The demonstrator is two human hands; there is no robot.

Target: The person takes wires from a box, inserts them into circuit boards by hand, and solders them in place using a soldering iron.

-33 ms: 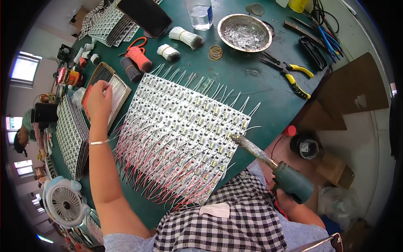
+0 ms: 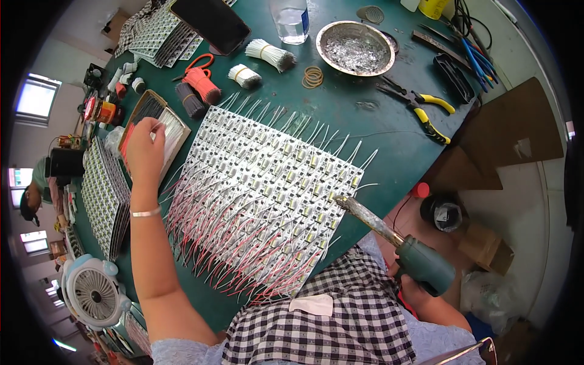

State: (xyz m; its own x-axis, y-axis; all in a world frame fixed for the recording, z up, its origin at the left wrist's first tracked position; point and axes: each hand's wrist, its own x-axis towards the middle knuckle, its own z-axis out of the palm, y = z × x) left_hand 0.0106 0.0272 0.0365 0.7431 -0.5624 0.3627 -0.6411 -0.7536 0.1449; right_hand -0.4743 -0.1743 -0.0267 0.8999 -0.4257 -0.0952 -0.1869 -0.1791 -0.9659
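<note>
My left hand [image 2: 146, 147] is over a cardboard box [image 2: 176, 146] of cut wires in black, red and white. Its thumb and fingers are pinched together; anything between the tips is too small to make out. My right hand [image 2: 413, 293], partly hidden, grips the dark green handle of a soldering iron [image 2: 374, 220]. The iron's tip rests at the right side of a white circuit board panel [image 2: 267, 167], touching or just above it. Rows of small components cover this panel. White wires stand out along its far edge, and red and white wires hang over its near left part.
Bundles of white [image 2: 271, 55], red [image 2: 202, 85] and black wires [image 2: 190, 100] lie beyond the panel. Farther right are a metal bowl [image 2: 322, 52] of solder scraps and yellow-handled pliers [image 2: 420, 103]. Stacked panels [image 2: 103, 194] and a fan [image 2: 94, 292] are at left.
My left hand has shifted slightly toward me over the wire box. The soldering iron and the panel look unmoved.
</note>
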